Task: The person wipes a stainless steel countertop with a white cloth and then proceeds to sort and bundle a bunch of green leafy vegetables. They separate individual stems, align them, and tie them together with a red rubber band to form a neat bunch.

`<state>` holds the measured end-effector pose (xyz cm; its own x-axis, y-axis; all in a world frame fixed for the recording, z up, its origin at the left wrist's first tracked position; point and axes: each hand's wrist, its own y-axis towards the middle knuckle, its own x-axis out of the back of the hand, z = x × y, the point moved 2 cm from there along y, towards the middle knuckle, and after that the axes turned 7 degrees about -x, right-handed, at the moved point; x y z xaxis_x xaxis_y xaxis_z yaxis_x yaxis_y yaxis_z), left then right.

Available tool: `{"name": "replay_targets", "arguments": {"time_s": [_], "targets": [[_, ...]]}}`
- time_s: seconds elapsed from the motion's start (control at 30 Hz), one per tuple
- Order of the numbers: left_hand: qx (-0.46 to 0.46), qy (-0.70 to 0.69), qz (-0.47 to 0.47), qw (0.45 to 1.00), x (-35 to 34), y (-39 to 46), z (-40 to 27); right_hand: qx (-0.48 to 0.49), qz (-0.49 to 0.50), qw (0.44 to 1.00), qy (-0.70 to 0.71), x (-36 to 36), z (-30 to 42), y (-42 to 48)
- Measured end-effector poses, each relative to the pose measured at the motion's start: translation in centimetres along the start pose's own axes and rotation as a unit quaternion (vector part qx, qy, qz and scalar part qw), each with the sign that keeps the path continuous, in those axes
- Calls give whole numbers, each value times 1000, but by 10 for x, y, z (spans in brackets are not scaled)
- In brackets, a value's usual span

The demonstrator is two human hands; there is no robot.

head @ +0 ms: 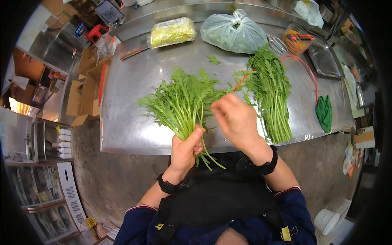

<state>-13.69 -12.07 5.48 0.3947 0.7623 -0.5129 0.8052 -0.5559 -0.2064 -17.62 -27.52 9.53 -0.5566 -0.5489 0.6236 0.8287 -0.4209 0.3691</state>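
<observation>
My left hand [186, 147] is closed around the stems of a bunch of leafy greens [183, 104], held up over the front edge of a steel table [128, 122]. The leaves fan out away from me and the cut stem ends hang below my fist. Just right of that bunch is my right hand [235, 116], blurred, its fingers bent towards the leaves. Whether anything is pinched in those fingers cannot be made out. A larger pile of the same greens [272, 98] lies to the right of it, stems towards me. One loose leaf [213, 59] rests farther back.
Along the back are a cleaver [131, 53], a bag of yellow food [173, 32], a knotted plastic bag of greens [234, 32], scissors [277, 44] and a plastic tub [295, 39]. A metal tray [324, 58] and a green cloth [324, 114] lie right. Cardboard boxes [90, 85] stand left.
</observation>
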Motion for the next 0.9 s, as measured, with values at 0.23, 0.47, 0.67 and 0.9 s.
{"name": "replay_targets", "arguments": {"time_s": [0.23, 0.47, 0.67, 0.9], "targets": [[-40, 8, 9, 999, 1, 1, 3, 32, 44, 998, 18, 13, 28, -1], [-55, 52, 19, 997, 0, -2, 5, 7, 146, 989, -19, 10, 26, 0], [-22, 28, 1, 999, -3, -3, 2, 49, 97, 994, -23, 2, 24, 0], [-33, -12, -20, 999, 7, 1, 0, -162, -97, 932, 308, 17, -37, 14]]}}
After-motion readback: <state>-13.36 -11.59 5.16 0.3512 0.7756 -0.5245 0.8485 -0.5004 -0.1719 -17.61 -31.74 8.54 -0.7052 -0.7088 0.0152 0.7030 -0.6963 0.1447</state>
